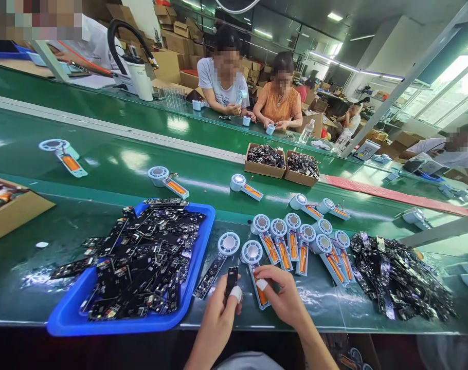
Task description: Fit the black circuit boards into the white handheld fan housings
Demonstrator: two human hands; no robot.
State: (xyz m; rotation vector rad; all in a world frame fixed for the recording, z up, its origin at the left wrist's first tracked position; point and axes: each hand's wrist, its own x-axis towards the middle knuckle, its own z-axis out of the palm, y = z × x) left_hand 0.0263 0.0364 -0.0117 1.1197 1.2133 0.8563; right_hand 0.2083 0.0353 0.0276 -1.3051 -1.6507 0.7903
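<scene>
Left hand hides lower end of its black circuit board; markings too small to read. Right hand covers part of the round-headed unit behind it. Blue tray: floor buried under loose boards. Cardboard box cut by left edge.

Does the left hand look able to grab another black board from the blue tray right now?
Probably, yes: the blue tray stands close by on that side, its heaped boards uncovered. But the left hand already grips a board, which may hinder it.
</scene>
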